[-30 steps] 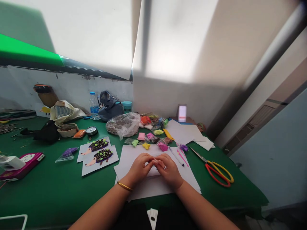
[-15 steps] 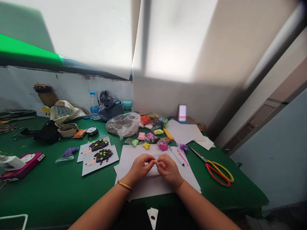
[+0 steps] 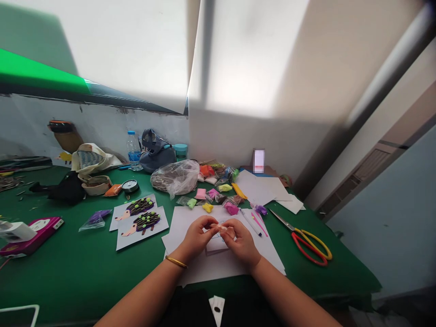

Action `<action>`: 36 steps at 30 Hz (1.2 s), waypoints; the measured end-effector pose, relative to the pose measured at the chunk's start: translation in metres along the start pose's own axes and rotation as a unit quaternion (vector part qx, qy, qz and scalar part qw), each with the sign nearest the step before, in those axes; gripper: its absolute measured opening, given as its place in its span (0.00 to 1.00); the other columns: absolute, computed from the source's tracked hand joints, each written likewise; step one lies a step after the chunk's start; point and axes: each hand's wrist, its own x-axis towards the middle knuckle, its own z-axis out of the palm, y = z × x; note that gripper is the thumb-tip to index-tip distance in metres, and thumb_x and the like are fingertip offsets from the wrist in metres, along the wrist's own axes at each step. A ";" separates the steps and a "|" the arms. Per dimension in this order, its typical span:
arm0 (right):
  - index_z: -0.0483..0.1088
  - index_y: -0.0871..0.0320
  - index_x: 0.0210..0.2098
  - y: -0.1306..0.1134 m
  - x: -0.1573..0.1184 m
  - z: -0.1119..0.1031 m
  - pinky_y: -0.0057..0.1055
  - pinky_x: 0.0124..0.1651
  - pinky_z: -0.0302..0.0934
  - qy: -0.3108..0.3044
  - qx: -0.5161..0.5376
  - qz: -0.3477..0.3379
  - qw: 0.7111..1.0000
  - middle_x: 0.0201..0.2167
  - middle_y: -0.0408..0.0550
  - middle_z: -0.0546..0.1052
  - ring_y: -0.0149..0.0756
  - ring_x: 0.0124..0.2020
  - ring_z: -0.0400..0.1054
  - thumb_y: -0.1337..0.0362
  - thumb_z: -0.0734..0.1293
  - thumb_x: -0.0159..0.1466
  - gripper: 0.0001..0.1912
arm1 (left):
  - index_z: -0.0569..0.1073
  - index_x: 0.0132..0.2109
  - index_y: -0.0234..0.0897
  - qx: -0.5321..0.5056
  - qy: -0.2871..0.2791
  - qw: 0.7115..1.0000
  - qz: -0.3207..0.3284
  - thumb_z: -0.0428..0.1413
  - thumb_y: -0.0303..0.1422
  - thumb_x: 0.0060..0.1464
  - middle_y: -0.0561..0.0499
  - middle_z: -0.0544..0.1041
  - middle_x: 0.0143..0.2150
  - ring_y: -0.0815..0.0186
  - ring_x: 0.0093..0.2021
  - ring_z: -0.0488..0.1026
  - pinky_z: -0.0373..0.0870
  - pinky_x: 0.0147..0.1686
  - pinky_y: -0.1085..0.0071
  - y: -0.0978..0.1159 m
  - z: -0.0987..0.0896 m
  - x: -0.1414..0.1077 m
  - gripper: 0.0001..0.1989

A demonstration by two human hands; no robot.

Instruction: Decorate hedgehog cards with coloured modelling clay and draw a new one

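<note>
My left hand and my right hand meet over white paper sheets. Between their fingertips is a small pale pink lump of modelling clay, pinched from both sides; my fingers cover much of it. Beneath the hands lies a smaller white card with a blue drawing, partly hidden. A white marker pen and a pink strip rest on the paper to the right of my right hand. Just beyond the fingers sit a yellow clay lump and a magenta one.
Scissors with red and yellow handles lie on the right. Two hedgehog pictures and a purple clay bag are on the left. Behind stand several clay packets, a plastic bag, a water bottle and a phone.
My fingertips have shifted slightly and spread a little apart on the pink clay, so more of it shows. More of the card below is visible. Everything else stays in place.
</note>
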 end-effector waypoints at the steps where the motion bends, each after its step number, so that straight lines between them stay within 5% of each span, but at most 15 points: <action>1: 0.70 0.54 0.42 0.000 0.000 0.000 0.34 0.42 0.67 -0.004 0.001 0.004 1.000 0.37 0.46 0.75 0.37 0.38 0.71 0.58 0.66 0.65 0.08 | 0.74 0.37 0.37 0.017 0.000 1.000 0.007 0.59 0.44 0.54 0.51 0.77 0.31 0.65 0.33 0.73 0.70 0.34 0.69 0.001 0.000 0.000 0.13; 17: 0.70 0.53 0.47 0.002 0.002 0.002 0.36 0.47 0.65 -0.063 -0.019 -0.030 0.997 0.41 0.49 0.75 0.40 0.44 0.70 0.58 0.64 0.67 0.11 | 0.74 0.31 0.37 0.150 -0.014 0.986 0.074 0.57 0.32 0.56 0.51 0.75 0.30 0.65 0.33 0.70 0.66 0.35 0.70 -0.004 0.002 -0.003 0.06; 29: 0.68 0.54 0.54 0.014 0.000 0.000 0.41 0.52 0.65 -0.029 -0.031 -0.038 0.998 0.46 0.53 0.75 0.43 0.48 0.70 0.51 0.61 0.68 0.20 | 0.76 0.43 0.40 0.174 0.014 0.970 0.169 0.55 0.33 0.61 0.49 0.77 0.36 0.63 0.39 0.71 0.68 0.42 0.66 0.008 0.003 -0.009 0.06; 36: 0.67 0.56 0.56 0.015 -0.002 0.000 0.40 0.47 0.68 -0.044 -0.019 -0.024 0.999 0.42 0.53 0.76 0.40 0.40 0.73 0.49 0.55 0.71 0.23 | 0.78 0.45 0.42 0.205 -0.006 0.953 0.221 0.54 0.31 0.62 0.49 0.75 0.34 0.64 0.37 0.70 0.68 0.40 0.67 0.007 0.005 -0.008 0.09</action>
